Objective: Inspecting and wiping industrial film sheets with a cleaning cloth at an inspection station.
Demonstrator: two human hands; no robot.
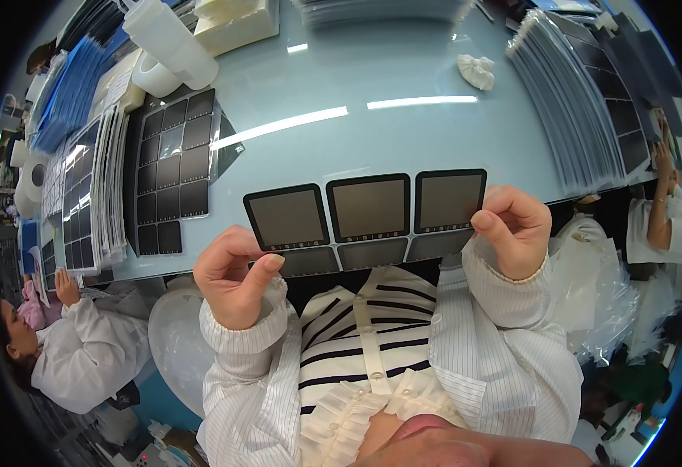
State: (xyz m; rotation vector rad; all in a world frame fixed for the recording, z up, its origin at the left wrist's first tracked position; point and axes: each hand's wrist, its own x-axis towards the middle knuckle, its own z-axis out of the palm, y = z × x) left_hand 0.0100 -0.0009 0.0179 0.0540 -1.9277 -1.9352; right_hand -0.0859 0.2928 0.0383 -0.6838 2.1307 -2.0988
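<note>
Holding: left fingers [263, 275] and right fingers [493, 228] pinch the sheet [368, 207], frame centre. Next move likely needs both together.

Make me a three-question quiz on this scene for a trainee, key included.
1. Count: in the upper row of the held panel sheet, how many dark panels show?
2. True or false: the left hand and the right hand each pinch the panel sheet.
3. Choose: on which side of the table is the white bottle? a) left b) right

Key: 1. three; 2. true; 3. a
</note>
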